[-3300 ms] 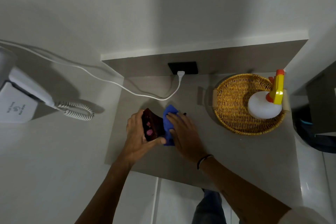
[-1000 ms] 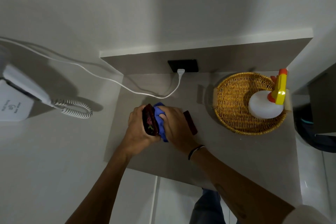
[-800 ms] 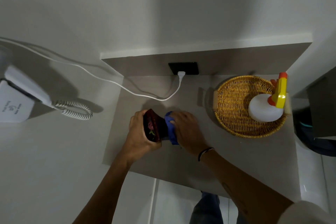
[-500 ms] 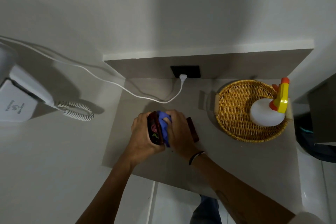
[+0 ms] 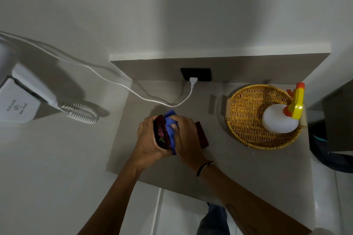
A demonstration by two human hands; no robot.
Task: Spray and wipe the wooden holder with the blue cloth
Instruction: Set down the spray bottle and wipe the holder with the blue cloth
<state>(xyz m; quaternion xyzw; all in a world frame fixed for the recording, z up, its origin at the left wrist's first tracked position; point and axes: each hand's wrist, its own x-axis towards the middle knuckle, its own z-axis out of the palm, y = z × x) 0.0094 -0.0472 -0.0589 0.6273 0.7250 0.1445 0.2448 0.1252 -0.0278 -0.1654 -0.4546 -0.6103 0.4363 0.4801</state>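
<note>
I am looking straight down on a small grey-beige counter (image 5: 238,168) set into a corner of pale walls, with a low upstand along its far edge carrying a black socket plate (image 5: 196,74). A white plug (image 5: 192,80) sits in that socket, and its white cable (image 5: 107,79) runs left across the wall to a white wall-mounted hair dryer (image 5: 18,99) with a coiled cord (image 5: 82,112). Near the counter's middle, my left hand (image 5: 148,142) is clasped around the dark wooden holder (image 5: 162,133), tipping it on edge, its painted face showing between my fingers. My right hand (image 5: 186,139) is clenched on the blue cloth (image 5: 170,126), pressing it against the holder's right side; the two hands touch. Just right of that hand a dark reddish flat piece (image 5: 202,135) lies on the counter; I cannot tell whether it belongs to the holder. Further right sits a round wicker basket (image 5: 248,116), holding a white spray bottle (image 5: 278,120) with a yellow-and-orange trigger head (image 5: 297,103). White floor tile (image 5: 177,213) shows at the near edge.
</note>
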